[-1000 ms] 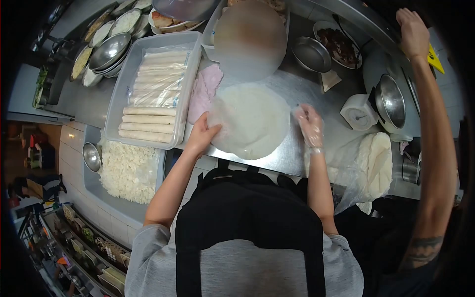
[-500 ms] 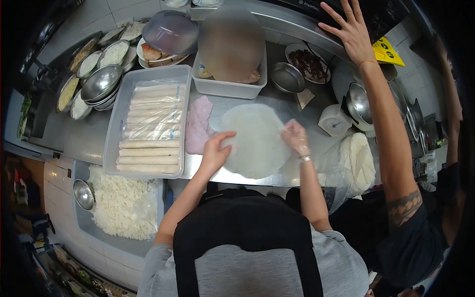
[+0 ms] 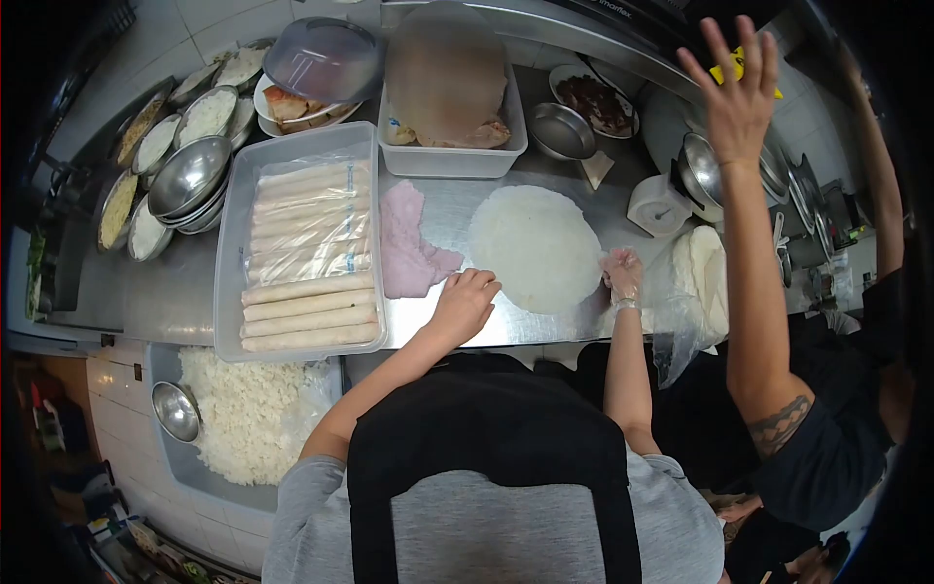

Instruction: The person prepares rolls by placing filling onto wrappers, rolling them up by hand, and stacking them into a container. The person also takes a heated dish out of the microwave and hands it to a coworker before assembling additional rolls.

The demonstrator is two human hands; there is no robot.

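Note:
A thin, round, pale wrapper (image 3: 536, 250) lies flat on the steel counter in front of me. My right hand (image 3: 623, 276), in a clear plastic glove, is at the wrapper's right edge with its fingers pinched together on the rim. To the lower left of the wrapper, my left hand (image 3: 465, 309) rests on the counter, palm down, with its fingers lightly bent and nothing visible in them. A crumpled pink cloth (image 3: 411, 243) lies just beyond that hand. Further left, a plastic tub (image 3: 226, 263) holds several pale rolls (image 3: 309, 310), partly under plastic film.
A co-worker's raised hand (image 3: 736, 107) and arm reach in from the right. A scale (image 3: 659, 206) and bagged pale sheets (image 3: 702, 275) stand at right. Metal bowls (image 3: 195, 180) crowd the left; a bin (image 3: 173, 438) of white shreds sits below the counter.
The wrapper now lies further right, flat on the counter. My left hand has left its edge and come down beside it; my right hand has moved right. The co-worker's hand has shifted right and lower.

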